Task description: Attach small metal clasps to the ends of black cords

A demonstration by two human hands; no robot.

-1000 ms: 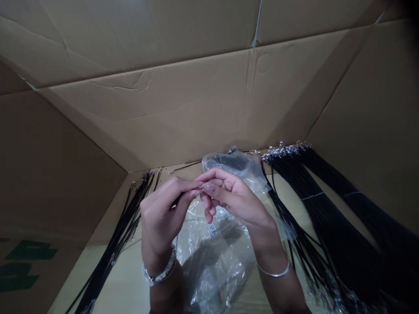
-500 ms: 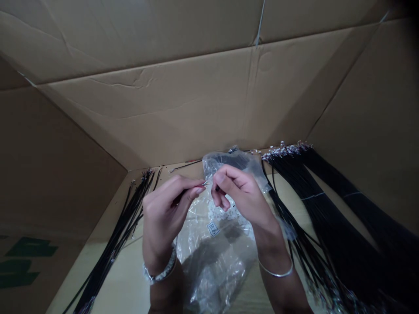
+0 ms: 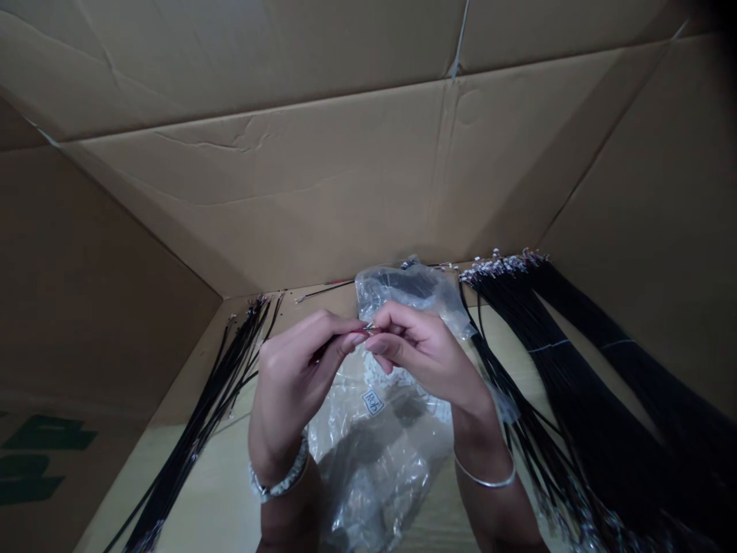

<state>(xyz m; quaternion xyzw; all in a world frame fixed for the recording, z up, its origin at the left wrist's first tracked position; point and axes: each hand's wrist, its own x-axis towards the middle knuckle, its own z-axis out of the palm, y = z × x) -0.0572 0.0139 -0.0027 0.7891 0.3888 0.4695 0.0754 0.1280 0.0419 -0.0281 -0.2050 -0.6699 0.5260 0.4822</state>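
My left hand (image 3: 296,369) is closed in a pinch on a cable end, whose thin coloured wires (image 3: 369,327), red and green among them, stick out past the thumb and forefinger. Against those wire tips press the thumb and forefinger of my right hand (image 3: 423,349), also closed. Whether a small part sits between the right fingertips is hidden. Below both hands lies a clear plastic bag (image 3: 374,461) with a small label (image 3: 372,402) and many small white pieces (image 3: 397,376) in it.
Bundled black cables (image 3: 581,376) with white-tipped ends lie on the right. Another loose bundle of black cables (image 3: 201,430) lies on the left. A second plastic bag (image 3: 414,288) rests against the cardboard wall (image 3: 345,192) at the back. Cardboard also rises on both sides.
My right hand has moved slightly left, and its thumb and forefinger have come together at the wire tips. My left hand keeps its pinch, nearly in place.
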